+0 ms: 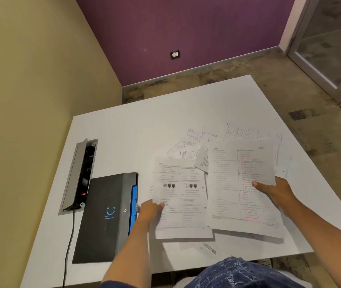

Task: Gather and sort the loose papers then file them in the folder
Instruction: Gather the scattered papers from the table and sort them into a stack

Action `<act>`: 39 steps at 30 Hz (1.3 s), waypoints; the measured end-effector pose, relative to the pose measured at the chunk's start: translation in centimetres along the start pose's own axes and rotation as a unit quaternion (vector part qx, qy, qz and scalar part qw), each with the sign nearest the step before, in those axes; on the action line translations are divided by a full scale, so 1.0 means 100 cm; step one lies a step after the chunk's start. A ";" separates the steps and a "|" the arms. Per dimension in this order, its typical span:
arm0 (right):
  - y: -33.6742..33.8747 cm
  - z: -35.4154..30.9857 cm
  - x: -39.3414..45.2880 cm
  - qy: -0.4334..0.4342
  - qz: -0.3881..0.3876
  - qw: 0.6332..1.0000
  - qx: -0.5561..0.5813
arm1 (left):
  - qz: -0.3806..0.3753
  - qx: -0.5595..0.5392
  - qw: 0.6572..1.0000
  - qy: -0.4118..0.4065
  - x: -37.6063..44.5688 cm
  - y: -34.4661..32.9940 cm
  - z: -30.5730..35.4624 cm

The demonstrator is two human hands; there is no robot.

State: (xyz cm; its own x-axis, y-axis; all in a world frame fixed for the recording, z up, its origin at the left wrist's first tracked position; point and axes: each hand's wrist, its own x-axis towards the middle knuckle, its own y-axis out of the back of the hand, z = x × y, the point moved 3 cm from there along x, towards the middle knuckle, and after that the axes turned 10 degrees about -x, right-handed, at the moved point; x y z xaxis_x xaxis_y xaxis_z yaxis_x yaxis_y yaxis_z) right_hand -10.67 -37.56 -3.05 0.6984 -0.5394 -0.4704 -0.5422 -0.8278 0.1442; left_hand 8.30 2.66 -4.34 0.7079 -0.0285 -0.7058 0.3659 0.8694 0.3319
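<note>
Several loose printed papers (194, 142) lie scattered on the right half of the white table (124, 129). My left hand (150, 208) grips the left edge of a sheet with small dark pictures (182, 196). My right hand (275, 192) holds a larger printed sheet with pink highlights (240, 183), thumb on top. Both sheets are lifted slightly off the table. A dark grey folder (105, 217) with a blue smile logo and a blue edge lies shut to the left of my left hand.
An open cable box (80, 175) is set into the table at the left, with a black cable (70, 246) running over the front edge. A small paper scrap (209, 248) lies near the front edge. The yellow wall is close on the left.
</note>
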 end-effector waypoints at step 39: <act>-0.078 -0.023 0.017 0.045 -0.083 0.995 0.031 | -0.036 -0.064 0.994 -0.080 -0.037 -0.077 0.050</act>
State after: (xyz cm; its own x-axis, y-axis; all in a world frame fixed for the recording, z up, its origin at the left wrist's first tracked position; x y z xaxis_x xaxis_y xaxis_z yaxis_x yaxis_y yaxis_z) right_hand -4.14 -32.35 -3.03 0.8183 -0.4106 -0.4022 -0.4419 -0.8969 0.0165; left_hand 5.85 -6.43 -1.16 0.7737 -0.1614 -0.6127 0.3456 0.9180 0.1946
